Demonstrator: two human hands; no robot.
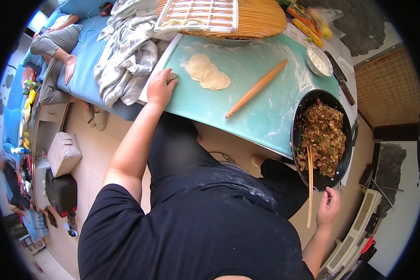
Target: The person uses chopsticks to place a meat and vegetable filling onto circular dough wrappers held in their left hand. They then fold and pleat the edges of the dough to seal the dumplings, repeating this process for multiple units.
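At the left edge of the green mat, my left hand has its fingers and thumb closed around a small greyish-beige piece. What that piece is, I cannot make out. Overlapping round dough wrappers lie to the right of this hand, and a wooden rolling pin rests slantwise beyond them. My right hand hangs just below the rim of a black pan, fingers loosely bent and apart, with nothing seen in them. The pan holds chopped filling. Wooden chopsticks lean in it, sticking out toward me.
A bowl of flour and a knife are at the right. A white plastic tray sits on a round woven mat at the back, near corn. Crumpled bedding and a seated person are left.
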